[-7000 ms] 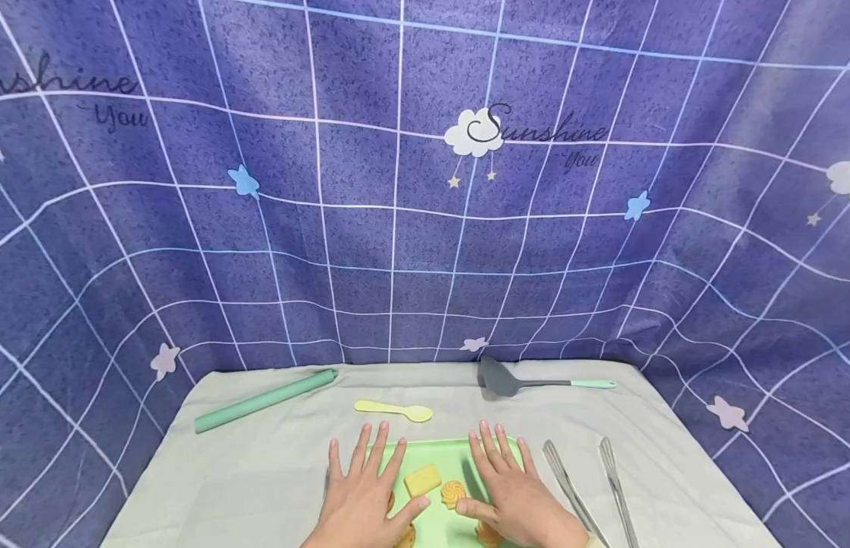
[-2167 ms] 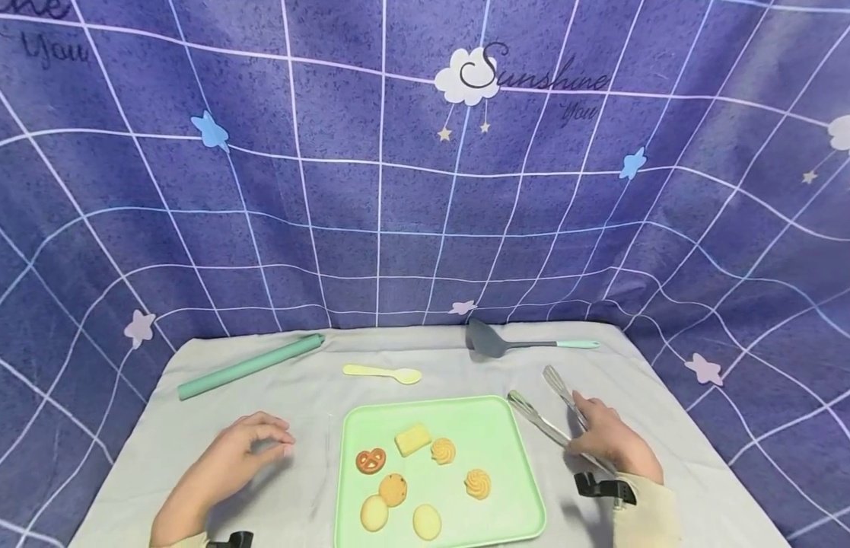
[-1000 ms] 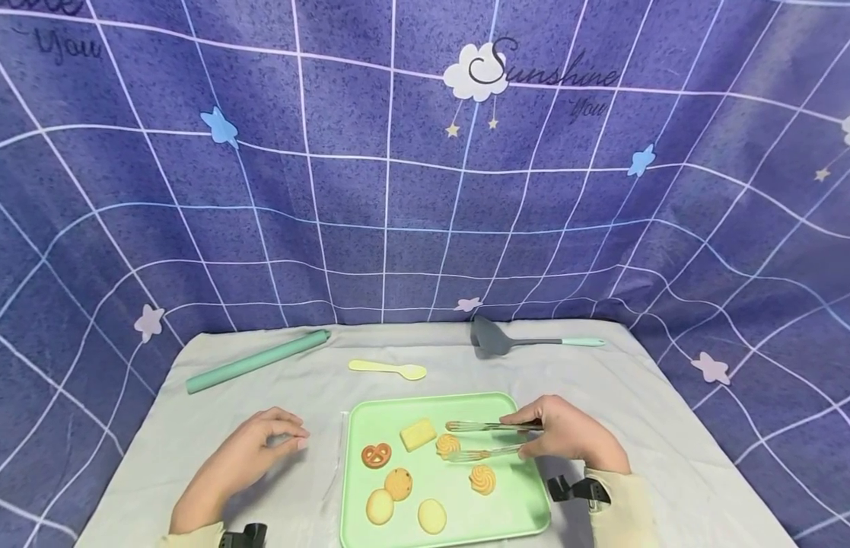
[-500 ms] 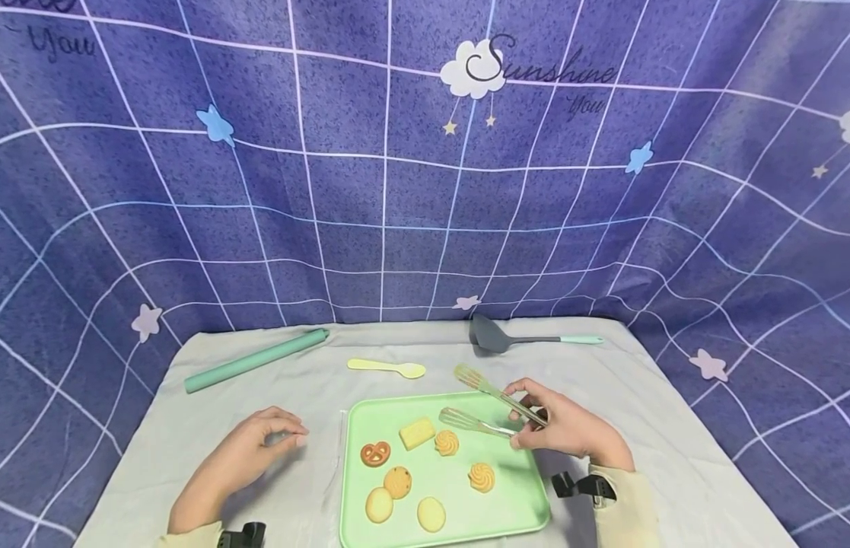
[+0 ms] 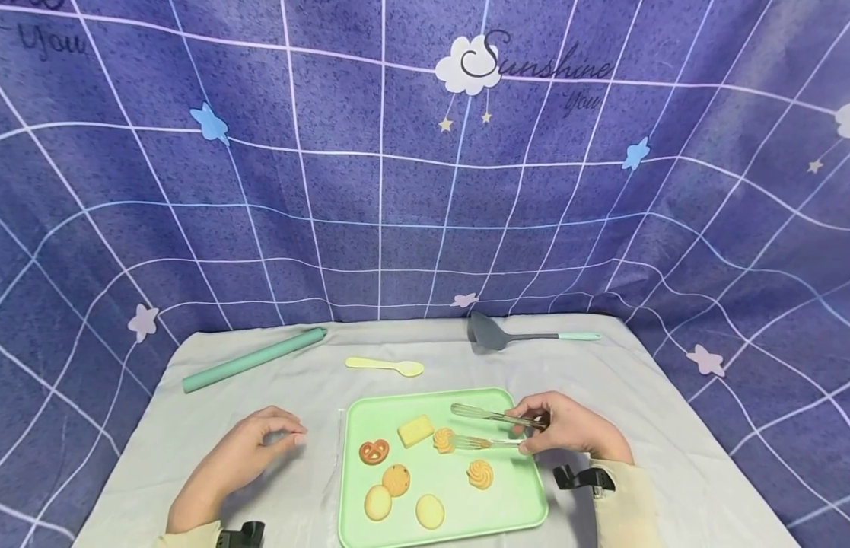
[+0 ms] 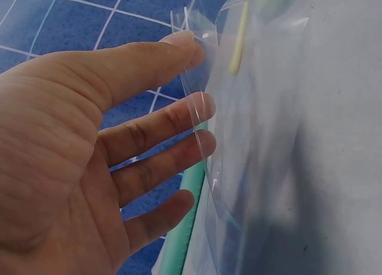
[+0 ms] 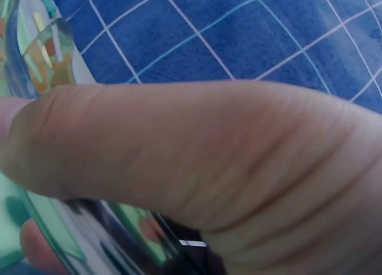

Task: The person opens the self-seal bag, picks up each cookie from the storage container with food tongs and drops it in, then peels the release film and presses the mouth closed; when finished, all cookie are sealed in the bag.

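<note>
My right hand (image 5: pixel 565 428) grips metal tongs (image 5: pixel 489 415) over the right part of the light green tray (image 5: pixel 514 514). The tongs' two arms are spread, one end overlapping the upper swirl cookie (image 5: pixel 444 440) in the head view. Beside it lie a yellow rectangular biscuit (image 5: pixel 415 431) and another swirl cookie (image 5: pixel 479 474). A pretzel (image 5: pixel 374 452), a speckled round cookie (image 5: pixel 396 480) and two pale round ones (image 5: pixel 430 511) are further left and below. Left of the tray, my left hand (image 6: pixel 89 150) pinches the edge of a clear plastic bag (image 6: pixel 262 126) between thumb and fingertips.
A green rolling pin (image 5: pixel 255 360) lies at the back left and a pale yellow spoon (image 5: pixel 383 366) behind the tray. Further right is a dark turner (image 5: pixel 489 332) with a mint handle. A blue patterned curtain (image 5: pixel 342 190) rises behind the grey-white tablecloth (image 5: pixel 274 388).
My right hand has picked up the tongs from right of the tray and brought them over it. In the last half second their ends have dropped toward the upper swirl cookie. The left hand stays.
</note>
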A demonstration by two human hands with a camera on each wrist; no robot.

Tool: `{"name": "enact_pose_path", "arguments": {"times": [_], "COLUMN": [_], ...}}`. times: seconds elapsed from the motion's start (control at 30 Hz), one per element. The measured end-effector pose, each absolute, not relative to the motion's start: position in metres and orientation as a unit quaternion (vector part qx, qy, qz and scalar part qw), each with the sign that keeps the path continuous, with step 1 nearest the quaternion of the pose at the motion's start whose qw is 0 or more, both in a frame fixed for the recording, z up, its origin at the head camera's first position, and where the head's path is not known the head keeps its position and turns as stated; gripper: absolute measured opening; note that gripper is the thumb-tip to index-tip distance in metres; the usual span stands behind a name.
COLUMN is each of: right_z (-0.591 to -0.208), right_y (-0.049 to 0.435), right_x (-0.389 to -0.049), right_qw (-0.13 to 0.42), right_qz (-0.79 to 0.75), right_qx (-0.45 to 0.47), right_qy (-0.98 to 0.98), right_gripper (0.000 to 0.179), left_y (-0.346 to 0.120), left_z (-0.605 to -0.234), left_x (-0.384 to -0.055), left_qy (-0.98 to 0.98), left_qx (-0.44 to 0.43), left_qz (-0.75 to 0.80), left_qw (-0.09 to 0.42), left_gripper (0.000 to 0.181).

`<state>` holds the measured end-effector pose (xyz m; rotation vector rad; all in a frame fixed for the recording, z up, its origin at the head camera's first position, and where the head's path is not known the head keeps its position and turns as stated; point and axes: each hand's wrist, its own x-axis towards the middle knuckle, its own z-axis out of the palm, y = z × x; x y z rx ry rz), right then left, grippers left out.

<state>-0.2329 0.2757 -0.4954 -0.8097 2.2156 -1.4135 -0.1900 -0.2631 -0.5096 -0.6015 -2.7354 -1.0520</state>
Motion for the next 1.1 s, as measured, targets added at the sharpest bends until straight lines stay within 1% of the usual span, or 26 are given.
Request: {"name": "enact_pose_path", "arguments": {"times": [0.1, 0.37, 0.53, 0.9, 1.1], "right_z": [-0.494, -0.492, -0.494, -0.494, -0.493], "right_y": [0.271, 0.263, 0.259, 0.257, 0.259], "right_x": [-0.232, -0.229, -0.231, -0.234, -0.232], "right_qw": [0.2, 0.193, 0.192, 0.172, 0.171], "right_qz": [-0.502, -0.485, -0.475, -0.441, -0.451], "right_qx": [-0.286, -0.289, -0.291, -0.286, -0.279], "right_qy": [0.791, 0.802, 0.808, 0.833, 0.83], "right_gripper": [0.049, 0.048, 0.046, 0.044, 0.043], "left_y": [-0.263, -0.265, -0.266, -0.268, -0.267], "left_z": [-0.509, -0.508, -0.511, -0.51, -0.508], "left_x": [-0.189, -0.188, -0.187, -0.188, -0.187], "left_qy": [-0.912, -0.905, -0.903, -0.908, -0.901], "left_qx": [-0.199, -0.216, -0.221, -0.199, -0.216], "left_qz": [-0.352, -0.356, -0.356, -0.362, -0.366], "left_qw": [0.072, 0.092, 0.094, 0.065, 0.083], "left_gripper": [0.007, 0.006, 0.007, 0.008, 0.006]}}
